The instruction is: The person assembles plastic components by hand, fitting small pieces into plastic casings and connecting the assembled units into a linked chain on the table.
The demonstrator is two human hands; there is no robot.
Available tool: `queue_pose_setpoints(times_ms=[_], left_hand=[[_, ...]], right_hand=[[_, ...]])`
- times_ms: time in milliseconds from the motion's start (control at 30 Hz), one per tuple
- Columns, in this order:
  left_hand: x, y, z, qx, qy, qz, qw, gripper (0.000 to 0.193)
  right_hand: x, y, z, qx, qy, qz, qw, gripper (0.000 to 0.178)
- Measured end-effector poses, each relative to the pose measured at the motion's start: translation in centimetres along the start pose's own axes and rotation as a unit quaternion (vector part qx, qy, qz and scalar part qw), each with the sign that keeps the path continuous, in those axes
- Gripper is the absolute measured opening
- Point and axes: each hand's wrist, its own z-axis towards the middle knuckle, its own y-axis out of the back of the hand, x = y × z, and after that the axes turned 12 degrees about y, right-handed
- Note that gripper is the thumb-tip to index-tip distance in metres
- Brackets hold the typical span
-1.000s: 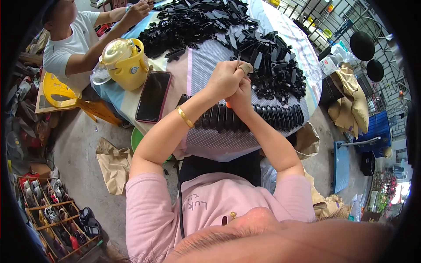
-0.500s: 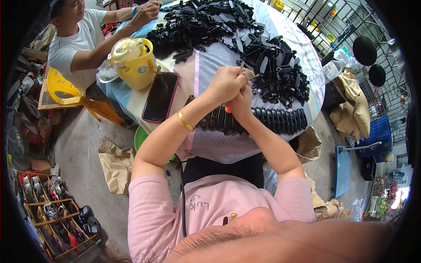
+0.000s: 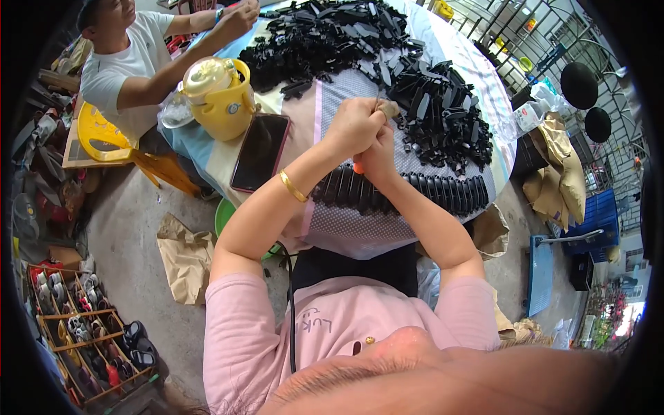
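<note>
My left hand (image 3: pixel 354 128) and my right hand (image 3: pixel 377 158) are pressed together over the table, both closed. An orange handle end (image 3: pixel 357 168) sticks out below my right hand; the rest of that tool is mostly covered by the fingers. A tan wrap (image 3: pixel 389 108) covers a fingertip where the hands meet. What my left fingers pinch is hidden. Just below the hands, a curved row of slim black plastic pieces (image 3: pixel 446 192) lies side by side. Beyond and to the right is a heap of loose black plastic parts (image 3: pixel 443 104).
On the cloth-covered table (image 3: pixel 346 232) are a phone (image 3: pixel 261 153) and a yellow lidded jug (image 3: pixel 220 111). A co-worker in a white shirt (image 3: pixel 131 66) sits at the far left. Paper bags (image 3: pixel 185 259), a shoe rack (image 3: pixel 83 332) and a blue trolley (image 3: pixel 539 273) stand around.
The whole view has shifted slightly. My hands stay together, with the wrists turned a little, and the thin metal shaft above them shows less. The co-worker's hands have risen slightly.
</note>
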Motion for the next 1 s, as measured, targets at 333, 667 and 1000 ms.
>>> queue_pose_setpoints(times_ms=[333, 667, 1000], left_hand=[[-0.6, 0.7, -0.3, 0.0, 0.008, 0.011, 1.0, 0.029], [0.3, 1.5, -0.8, -0.015, -0.023, -0.048, 0.998, 0.03], [0.7, 3.0, -0.2, -0.006, 0.059, -0.001, 0.998, 0.027]], right_hand=[[-0.3, -1.0, 0.3, -0.018, 0.016, 0.004, 1.0, 0.028], [-0.4, -2.3, 0.1, -0.003, 0.03, -0.024, 0.999, 0.028], [-0.5, -3.4, 0.4, -0.018, -0.014, 0.022, 0.999, 0.028]])
